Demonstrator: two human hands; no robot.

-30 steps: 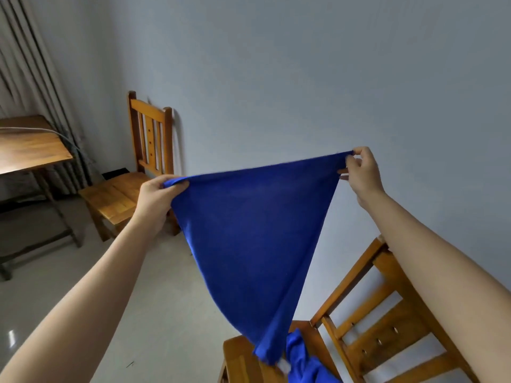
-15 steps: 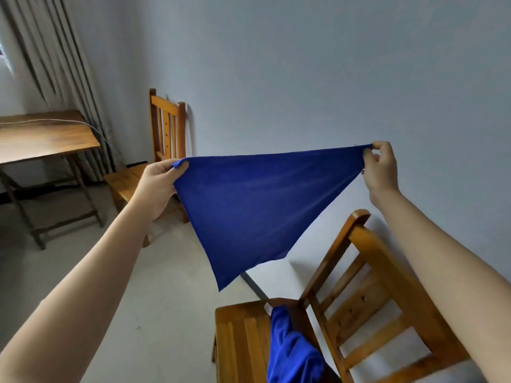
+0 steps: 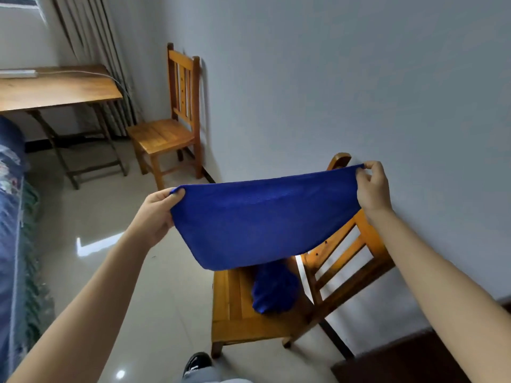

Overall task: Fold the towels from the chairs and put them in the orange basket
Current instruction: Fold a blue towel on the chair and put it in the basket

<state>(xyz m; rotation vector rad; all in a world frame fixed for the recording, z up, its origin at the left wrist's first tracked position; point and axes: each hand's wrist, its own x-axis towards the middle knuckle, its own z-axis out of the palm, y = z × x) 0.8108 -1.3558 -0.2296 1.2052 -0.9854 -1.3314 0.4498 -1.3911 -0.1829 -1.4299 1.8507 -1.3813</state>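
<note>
A blue towel [image 3: 260, 219] is stretched in the air between my hands, above a wooden chair [image 3: 243, 308]. My left hand [image 3: 157, 214] pinches its left corner. My right hand [image 3: 372, 186] pinches its right corner, close to the chair's backrest. The cloth sags in the middle and hangs down over the seat. A second blue towel [image 3: 273, 291] lies crumpled on that seat, partly hidden behind the held one. No orange basket is in view.
A second wooden chair [image 3: 168, 134] stands against the wall further back, its seat bare. A wooden table [image 3: 55, 89] with a white cable stands at the left near curtains. A patterned blue bedcover [image 3: 11, 217] fills the left edge. My shoe [image 3: 197, 363] shows below.
The towel and both hands have dropped lower in view as the camera tilted down. The cloth's hanging point has swung up, so it now sags as a wide band above the seat.
</note>
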